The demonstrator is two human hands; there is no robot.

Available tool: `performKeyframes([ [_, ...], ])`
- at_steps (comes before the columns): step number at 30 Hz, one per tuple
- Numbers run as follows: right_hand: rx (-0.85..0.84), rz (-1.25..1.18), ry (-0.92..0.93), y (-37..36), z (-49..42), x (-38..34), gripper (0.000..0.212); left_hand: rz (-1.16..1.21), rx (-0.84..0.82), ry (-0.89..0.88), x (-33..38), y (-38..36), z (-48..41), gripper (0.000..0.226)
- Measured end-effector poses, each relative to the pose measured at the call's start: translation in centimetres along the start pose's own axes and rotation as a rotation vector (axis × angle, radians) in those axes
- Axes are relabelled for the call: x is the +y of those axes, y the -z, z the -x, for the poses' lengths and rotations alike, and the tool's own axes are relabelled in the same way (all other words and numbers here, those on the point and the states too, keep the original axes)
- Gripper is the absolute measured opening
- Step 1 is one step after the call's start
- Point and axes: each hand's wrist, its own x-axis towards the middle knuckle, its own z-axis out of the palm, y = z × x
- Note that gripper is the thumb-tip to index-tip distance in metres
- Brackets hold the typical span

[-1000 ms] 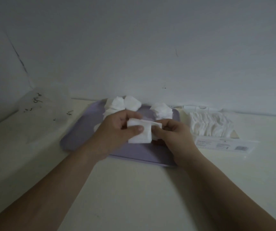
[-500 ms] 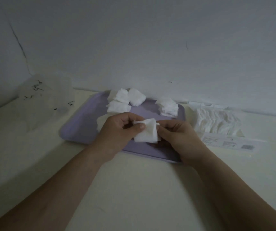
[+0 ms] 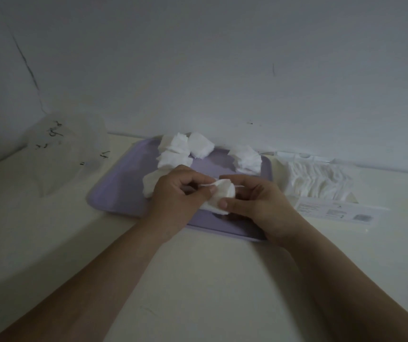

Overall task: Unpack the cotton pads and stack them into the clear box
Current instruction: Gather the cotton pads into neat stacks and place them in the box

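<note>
Both hands hold a small stack of white cotton pads [image 3: 221, 197] just above the front of a lilac tray [image 3: 121, 186]. My left hand [image 3: 178, 196] pinches the stack's left side between thumb and fingers. My right hand [image 3: 257, 201] grips its right side, thumb on the front edge. More loose pads lie on the tray: a heap at the back left [image 3: 185, 150], another at the back right [image 3: 246, 157], and one pile partly hidden behind my left hand [image 3: 150, 182]. The clear box [image 3: 321, 180], right of the tray, holds a row of pads.
A crumpled clear plastic wrapper with black print [image 3: 67, 149] lies at the left by the wall corner. A flat clear lid or sheet with labels [image 3: 333, 213] lies in front of the box. The white wall stands close behind everything.
The pad stack has tilted from facing me to lying flatter between the hands. My right thumb now sits on its front edge. The camera view has dipped a little.
</note>
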Motion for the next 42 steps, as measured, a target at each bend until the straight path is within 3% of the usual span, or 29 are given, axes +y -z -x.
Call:
performKeyframes([
  [3,0.048,0.01,0.041,0.1,-0.2,0.2,0.037,0.091,0.058,0.111,-0.3,0.3,-0.2,0.007],
  [7,0.17,0.021,0.039,0.2,-0.4,0.6,0.044,0.265,0.144,0.183,-0.1,1.0,-0.8,0.009],
  [10,0.241,0.021,0.043,0.3,-0.6,0.6,0.049,0.41,-0.088,0.215,0.5,1.4,-0.7,0.007],
  [12,0.236,-0.018,0.053,0.3,-0.5,0.5,0.04,0.351,-0.192,0.208,0.8,1.2,-0.3,0.012],
  [15,0.158,0.01,0.082,0.2,-0.2,0.3,0.025,0.251,-0.179,0.212,0.7,0.8,-0.2,0.014],
  [26,0.107,0.038,0.116,0.2,0.1,0.2,0.017,0.144,-0.125,0.191,0.6,0.5,-0.1,0.015],
  [31,0.086,-0.04,0.123,0.6,-0.1,0.4,0.025,0.096,-0.109,0.208,0.6,0.4,-0.1,0.029],
  [38,0.155,-0.03,0.115,0.6,0.0,0.5,0.022,0.102,-0.074,0.185,0.2,0.4,-0.1,0.012],
  [40,0.104,-0.033,0.107,0.6,0.0,0.4,0.019,0.099,-0.068,0.171,0.2,0.3,0.0,0.011],
  [42,0.036,0.009,0.12,0.6,0.1,0.5,0.035,0.104,-0.069,0.148,0.3,0.2,0.2,0.013],
])
